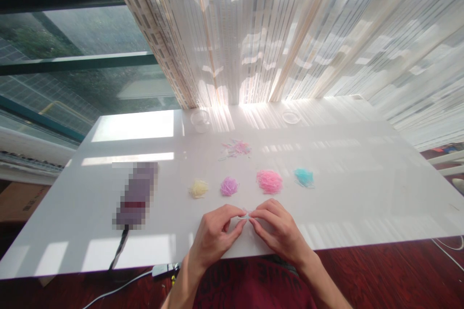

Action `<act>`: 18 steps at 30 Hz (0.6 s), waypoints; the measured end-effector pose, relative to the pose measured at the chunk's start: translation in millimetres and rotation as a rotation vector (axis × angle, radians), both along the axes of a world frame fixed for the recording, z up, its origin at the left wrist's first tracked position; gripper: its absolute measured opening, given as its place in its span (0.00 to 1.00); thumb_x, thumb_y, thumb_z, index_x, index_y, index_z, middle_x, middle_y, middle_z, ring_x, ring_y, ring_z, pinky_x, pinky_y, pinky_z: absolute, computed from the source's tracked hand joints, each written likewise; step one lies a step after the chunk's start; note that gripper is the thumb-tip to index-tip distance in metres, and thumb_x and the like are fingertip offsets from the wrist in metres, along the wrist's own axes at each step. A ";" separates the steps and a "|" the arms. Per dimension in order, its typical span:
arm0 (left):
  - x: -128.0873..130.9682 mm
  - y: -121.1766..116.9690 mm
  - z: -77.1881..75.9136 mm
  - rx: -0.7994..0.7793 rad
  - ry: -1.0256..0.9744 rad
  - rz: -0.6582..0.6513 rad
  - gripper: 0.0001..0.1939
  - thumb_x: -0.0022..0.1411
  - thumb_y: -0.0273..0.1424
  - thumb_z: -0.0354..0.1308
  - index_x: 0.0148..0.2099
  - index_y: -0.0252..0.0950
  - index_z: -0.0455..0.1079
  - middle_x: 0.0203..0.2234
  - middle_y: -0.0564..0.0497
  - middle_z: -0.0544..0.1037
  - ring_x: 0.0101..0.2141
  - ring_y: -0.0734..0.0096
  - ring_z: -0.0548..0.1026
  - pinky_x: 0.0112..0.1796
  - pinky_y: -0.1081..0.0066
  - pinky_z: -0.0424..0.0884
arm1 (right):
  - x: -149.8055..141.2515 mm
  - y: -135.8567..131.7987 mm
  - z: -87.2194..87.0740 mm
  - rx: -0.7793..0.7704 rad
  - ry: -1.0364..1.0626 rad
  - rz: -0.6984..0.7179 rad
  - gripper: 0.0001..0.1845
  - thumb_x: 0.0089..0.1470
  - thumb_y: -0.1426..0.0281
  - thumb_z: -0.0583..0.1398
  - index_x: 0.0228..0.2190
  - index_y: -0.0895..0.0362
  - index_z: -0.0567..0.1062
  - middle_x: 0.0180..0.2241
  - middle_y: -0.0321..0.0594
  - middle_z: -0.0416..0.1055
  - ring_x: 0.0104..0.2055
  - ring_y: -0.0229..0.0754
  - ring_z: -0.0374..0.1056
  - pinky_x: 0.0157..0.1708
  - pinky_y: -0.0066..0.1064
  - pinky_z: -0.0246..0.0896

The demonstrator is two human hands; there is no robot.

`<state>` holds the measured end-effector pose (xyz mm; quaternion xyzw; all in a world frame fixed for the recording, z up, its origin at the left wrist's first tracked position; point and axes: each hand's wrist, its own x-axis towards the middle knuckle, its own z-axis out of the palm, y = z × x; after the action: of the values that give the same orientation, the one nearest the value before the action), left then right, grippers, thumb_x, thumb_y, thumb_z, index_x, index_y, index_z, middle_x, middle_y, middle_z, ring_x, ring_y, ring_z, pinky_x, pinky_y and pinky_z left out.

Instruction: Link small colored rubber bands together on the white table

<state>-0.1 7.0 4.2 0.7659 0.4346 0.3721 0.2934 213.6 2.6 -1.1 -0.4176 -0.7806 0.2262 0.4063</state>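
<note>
My left hand (pixel 219 231) and my right hand (pixel 278 227) meet low over the near part of the white table, thumbs and index fingers pinched. Between their fingertips are a few thin pale strips (pixel 244 213), too small to make out exactly. In front of the hands lie four separate piles of thin strips: yellow (pixel 198 188), purple (pixel 229 186), pink (pixel 269 181) and turquoise (pixel 304 177). The pink pile is the largest and is just beyond my right hand. Farther back, a loose heap of mixed-colour strips (pixel 237 148) is scattered.
Two round clear containers or lids, one at the back left (pixel 200 120) and one at the back right (pixel 291 117), rest near the curtain (pixel 239 34). A blurred-out dark object (pixel 137 195) with a black strap lies on the left of the table (pixel 362 188).
</note>
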 end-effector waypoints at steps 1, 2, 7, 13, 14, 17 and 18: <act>-0.1 0.0 0.7 -0.002 -0.001 -0.008 0.04 0.70 0.28 0.61 0.46 0.40 0.76 0.33 0.53 0.82 0.22 0.77 0.68 0.27 0.76 0.69 | -0.1 -0.1 -0.1 -0.004 -0.002 0.001 0.06 0.65 0.75 0.61 0.42 0.54 0.78 0.34 0.41 0.75 0.36 0.43 0.70 0.36 0.35 0.70; -0.2 0.0 1.3 -0.004 -0.002 -0.015 0.04 0.70 0.28 0.61 0.45 0.40 0.76 0.33 0.53 0.81 0.23 0.77 0.68 0.27 0.76 0.69 | -0.2 -0.1 -0.3 -0.006 -0.004 0.001 0.06 0.65 0.75 0.61 0.42 0.54 0.78 0.34 0.41 0.75 0.36 0.43 0.70 0.36 0.35 0.70; -0.2 -0.7 3.0 0.005 -0.009 -0.031 0.04 0.71 0.26 0.60 0.43 0.39 0.76 0.33 0.51 0.82 0.28 0.74 0.76 0.31 0.76 0.73 | -0.9 -0.3 -1.2 0.002 -0.008 -0.001 0.07 0.65 0.75 0.61 0.42 0.54 0.78 0.34 0.40 0.76 0.36 0.43 0.70 0.36 0.35 0.70; 0.0 -1.2 1.8 0.011 0.002 -0.008 0.04 0.71 0.28 0.60 0.45 0.39 0.77 0.34 0.51 0.83 0.30 0.72 0.79 0.34 0.75 0.76 | -0.9 0.1 0.7 -0.006 -0.016 -0.002 0.07 0.65 0.74 0.61 0.42 0.54 0.79 0.34 0.41 0.76 0.36 0.43 0.71 0.36 0.36 0.70; 0.1 -1.2 1.8 0.012 0.002 -0.004 0.04 0.71 0.28 0.60 0.45 0.38 0.76 0.34 0.51 0.83 0.30 0.72 0.80 0.34 0.74 0.76 | -0.9 0.2 1.0 -0.006 -0.017 -0.001 0.07 0.65 0.74 0.61 0.42 0.54 0.79 0.34 0.41 0.76 0.36 0.43 0.71 0.36 0.36 0.71; 0.4 -1.0 1.7 0.021 0.002 0.007 0.04 0.71 0.29 0.61 0.45 0.38 0.76 0.34 0.50 0.83 0.29 0.72 0.79 0.33 0.74 0.77 | -1.0 0.2 1.2 0.001 -0.022 -0.003 0.07 0.66 0.74 0.60 0.42 0.54 0.79 0.33 0.41 0.76 0.35 0.43 0.70 0.35 0.36 0.70; 0.4 -1.0 1.6 0.022 0.003 0.009 0.04 0.71 0.29 0.61 0.46 0.38 0.76 0.34 0.50 0.83 0.29 0.72 0.79 0.32 0.75 0.76 | -1.0 0.1 1.1 0.003 -0.024 -0.005 0.07 0.66 0.74 0.60 0.42 0.54 0.79 0.33 0.41 0.76 0.35 0.43 0.70 0.35 0.36 0.70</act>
<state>0.3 6.0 5.8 0.7678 0.4344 0.3770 0.2824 212.6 2.7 0.0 -0.4215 -0.7847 0.2192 0.3982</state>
